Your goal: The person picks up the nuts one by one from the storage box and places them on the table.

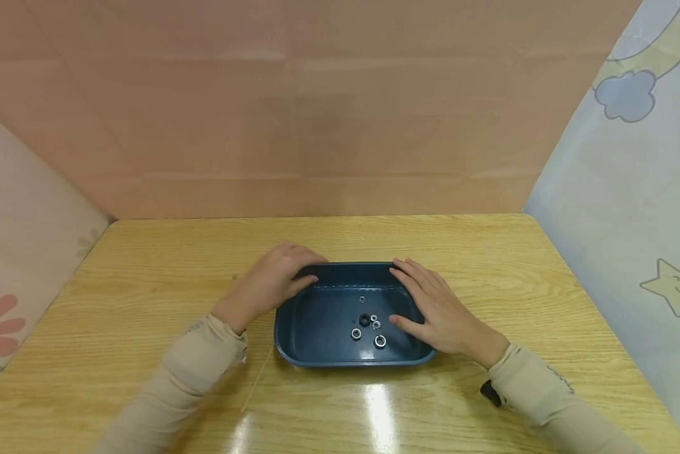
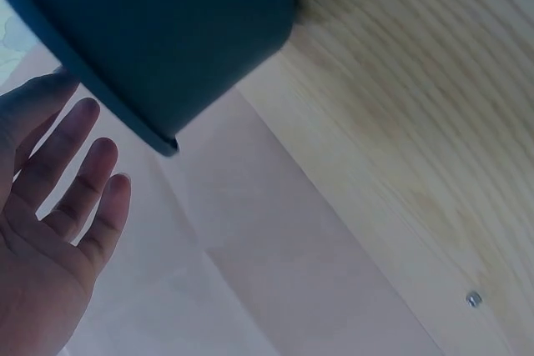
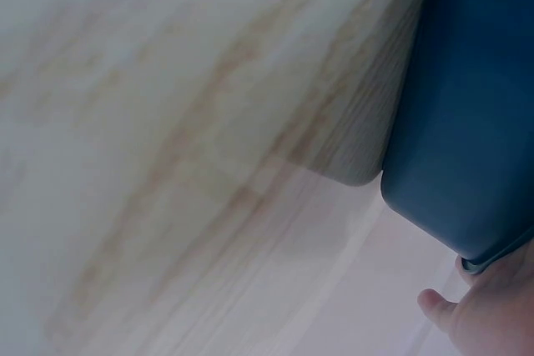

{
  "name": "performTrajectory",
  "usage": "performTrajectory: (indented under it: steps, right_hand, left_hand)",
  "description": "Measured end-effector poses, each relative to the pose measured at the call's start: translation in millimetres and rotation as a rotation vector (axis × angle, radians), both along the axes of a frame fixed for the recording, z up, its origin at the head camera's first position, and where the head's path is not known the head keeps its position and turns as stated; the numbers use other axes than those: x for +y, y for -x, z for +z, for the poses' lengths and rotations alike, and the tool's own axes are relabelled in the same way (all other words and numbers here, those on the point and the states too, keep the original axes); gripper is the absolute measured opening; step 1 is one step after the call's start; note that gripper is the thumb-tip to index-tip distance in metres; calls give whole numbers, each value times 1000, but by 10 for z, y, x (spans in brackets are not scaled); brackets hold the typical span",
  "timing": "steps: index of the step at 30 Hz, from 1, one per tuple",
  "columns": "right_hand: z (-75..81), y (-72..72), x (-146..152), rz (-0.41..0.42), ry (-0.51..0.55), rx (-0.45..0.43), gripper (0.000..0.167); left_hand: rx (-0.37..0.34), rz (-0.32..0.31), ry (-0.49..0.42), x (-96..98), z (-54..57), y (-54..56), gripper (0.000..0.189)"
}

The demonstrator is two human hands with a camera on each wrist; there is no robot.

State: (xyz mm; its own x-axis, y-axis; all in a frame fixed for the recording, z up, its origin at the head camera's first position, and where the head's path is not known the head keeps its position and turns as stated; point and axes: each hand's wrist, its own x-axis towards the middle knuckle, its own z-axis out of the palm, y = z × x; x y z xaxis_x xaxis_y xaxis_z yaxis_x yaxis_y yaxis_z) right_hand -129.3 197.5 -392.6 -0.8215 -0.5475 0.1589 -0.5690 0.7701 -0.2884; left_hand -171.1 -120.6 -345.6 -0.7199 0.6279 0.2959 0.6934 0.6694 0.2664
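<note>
- The blue plastic tray [image 1: 311, 328] is at the lower middle of the head view, over the desk [image 1: 175, 277]; I cannot tell whether its base sits fully flat.
- My left grip [image 1: 277, 274] is at its upper-left corner, fingers loosely extended rather than clenched, so a lift from here could slip.
- My right grip [image 1: 445, 315] lies across the right rim, fingers straight, thumb over the inside; uneven pushing could swing the tray round.
- The black nut [image 1: 364, 320] and silver nuts [image 1: 380, 341] lie loose near the tray's middle; a sharp tilt could slide them into a wall, perhaps over the rim.
- A small metal piece [image 1: 234, 277] sits on the desk, left of the tray; my forearm could knock it away.
</note>
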Motion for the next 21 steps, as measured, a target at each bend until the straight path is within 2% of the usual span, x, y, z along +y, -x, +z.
performTrajectory:
  steps: [15, 21]
  right_hand:
    - [-6, 2, 5, 0, 3, 3, 81]
    - [0, 3, 7, 5, 7, 4, 81]
  left_hand:
    - [-55, -29, 40, 243, -15, -19, 33]
    - [-58, -63, 61, 367, -34, -2, 34]
